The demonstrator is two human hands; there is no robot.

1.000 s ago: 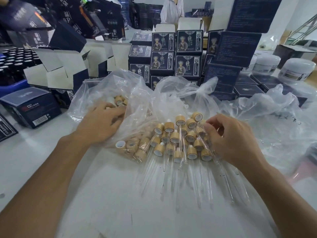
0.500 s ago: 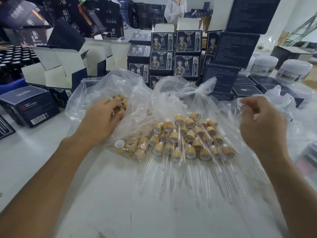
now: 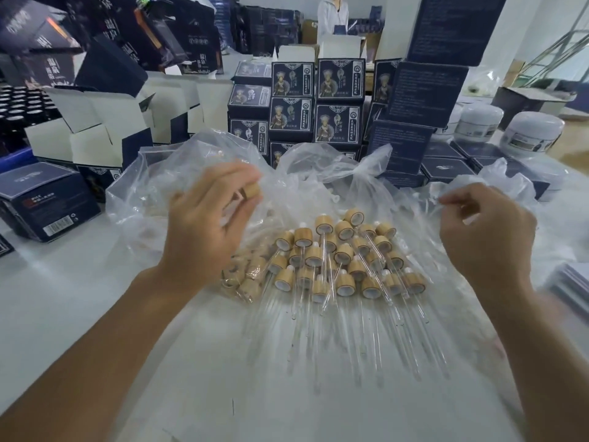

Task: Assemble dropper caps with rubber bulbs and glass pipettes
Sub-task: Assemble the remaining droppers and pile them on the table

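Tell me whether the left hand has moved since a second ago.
Yes. The left hand has lifted out of the plastic bag, now pinching a bamboo cap above it, nearer the pile of assembled droppers.

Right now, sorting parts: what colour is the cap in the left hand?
Light bamboo tan, cap pinched by the left hand; head view.

The left hand (image 3: 204,224) is raised over a clear plastic bag (image 3: 153,186), pinching one bamboo dropper cap (image 3: 251,190) at its fingertips (image 3: 245,177). Below and to the right of those fingers, assembled droppers (image 3: 344,260) lie heaped on plastic sheeting (image 3: 318,378), glass pipettes (image 3: 325,291) pointing toward the person. The right hand (image 3: 487,231) is curled beyond the heap's right edge; whether it holds anything cannot be told.
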